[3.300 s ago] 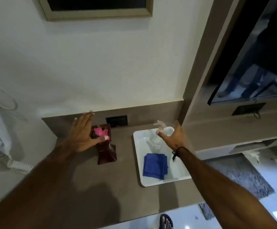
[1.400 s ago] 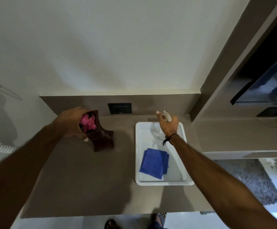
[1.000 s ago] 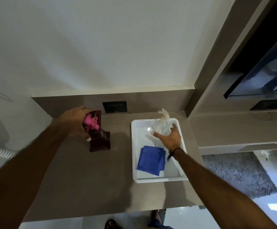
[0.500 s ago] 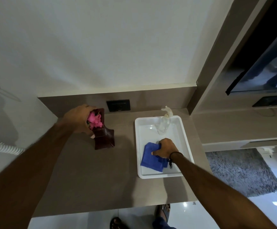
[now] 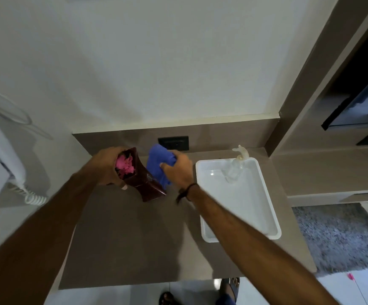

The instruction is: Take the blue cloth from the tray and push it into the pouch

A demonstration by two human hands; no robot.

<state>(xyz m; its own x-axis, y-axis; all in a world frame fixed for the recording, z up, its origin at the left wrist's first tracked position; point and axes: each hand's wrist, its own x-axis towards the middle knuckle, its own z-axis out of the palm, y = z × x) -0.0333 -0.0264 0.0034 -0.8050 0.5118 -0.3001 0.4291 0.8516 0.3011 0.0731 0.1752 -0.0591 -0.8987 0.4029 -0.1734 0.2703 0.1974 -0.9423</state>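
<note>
**Blue cloth out of the tray and against the vase**

Since half a second ago, my right hand has been lifting the blue cloth out of the white tray and carrying it left; now I am gripping it bunched in curled fingers, pressing it to the side of the dark red vase. My left hand is still wrapping around the vase's mouth, near the worktop's back edge, tilting it. Pink flowers are showing inside. A clear spray bottle is standing at the tray's far end. A wall socket is sitting just behind the cloth.
</note>
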